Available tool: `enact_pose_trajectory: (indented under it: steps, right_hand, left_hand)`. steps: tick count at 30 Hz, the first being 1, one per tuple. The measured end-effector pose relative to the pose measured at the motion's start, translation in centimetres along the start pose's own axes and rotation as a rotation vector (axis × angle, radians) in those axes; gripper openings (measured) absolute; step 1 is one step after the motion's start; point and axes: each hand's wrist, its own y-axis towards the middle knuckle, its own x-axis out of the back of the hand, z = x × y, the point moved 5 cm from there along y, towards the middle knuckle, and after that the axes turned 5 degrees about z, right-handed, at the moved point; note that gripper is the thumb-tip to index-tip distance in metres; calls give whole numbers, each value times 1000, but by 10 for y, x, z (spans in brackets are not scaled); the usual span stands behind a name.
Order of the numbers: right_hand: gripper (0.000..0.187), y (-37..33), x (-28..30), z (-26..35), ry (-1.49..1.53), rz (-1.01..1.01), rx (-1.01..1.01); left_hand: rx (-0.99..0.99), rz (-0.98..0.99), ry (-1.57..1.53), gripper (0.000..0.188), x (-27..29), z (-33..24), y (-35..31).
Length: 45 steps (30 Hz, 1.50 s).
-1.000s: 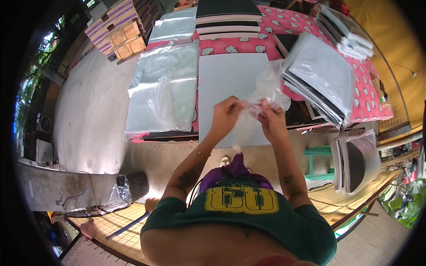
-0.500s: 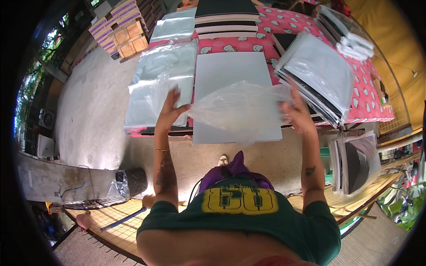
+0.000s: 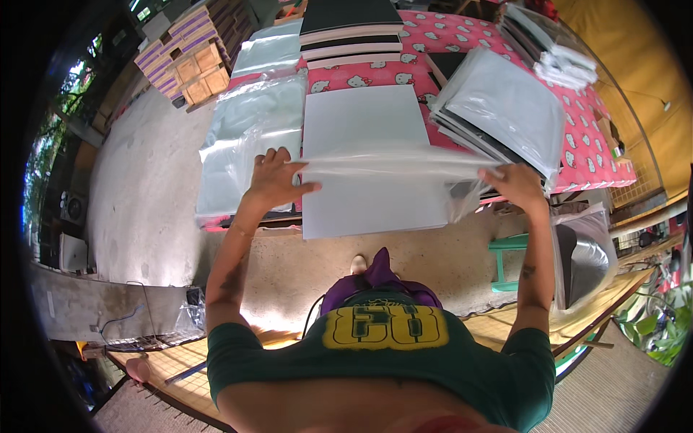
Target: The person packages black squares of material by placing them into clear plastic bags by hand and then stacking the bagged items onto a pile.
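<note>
A clear plastic bag (image 3: 390, 164) is stretched taut from side to side over a stack of white sheets or boards (image 3: 364, 115) at the table's near edge. My left hand (image 3: 276, 179) grips the bag's left end, with the thumb pointing right above the white stack. At the other end, my right hand (image 3: 518, 186) pinches the plastic between thumb and fingers, and a loose fold hangs beside it. Left of the white stack lies a pile of clear plastic bags (image 3: 253, 108). On the right, a tilted stack of bagged dark and white boards (image 3: 502, 108) sits near my right hand.
The table has a pink patterned cover (image 3: 588, 137). Black-and-white boards (image 3: 351, 36) are piled at its far side. Stacked boxes (image 3: 198, 68) stand at the far left. A green stool (image 3: 507, 263) and a bagged bundle (image 3: 583, 252) are below the table's right edge.
The crumpled bag has been drawn out into a taut band. My hands have moved farther apart, the right one outward to the right. The view has shifted slightly.
</note>
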Motion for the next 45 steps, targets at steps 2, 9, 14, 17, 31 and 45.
enact_pose_trajectory:
  steps: [2, 9, 14, 17, 31, 45]
  right_hand:
    - [62, -4, -15, -1, -75, 121, 156]
    - [35, 25, -57, -42, 1623, -171, 655]
    - [47, 19, -117, -37, 1291, 720, 429]
    - [53, 16, -117, -23, 1473, 512, 652]
    - [40, 21, -165, -72, 2072, 594, 222]
    - [66, -17, -256, -3, 611, -419, 111]
  left_hand:
    - [-256, -176, -442, 27, 7, 20, -4]
    - [-352, 731, -434, 28, 19, -87, -25]
    - [-359, -49, -2081, 43, 17, -19, -20]
    - [73, 166, -2533, 49, 8, -38, -17]
    - [-238, 777, -1086, 35, -54, -8, -58]
    - [625, -178, -887, 49, -226, 1, -121]
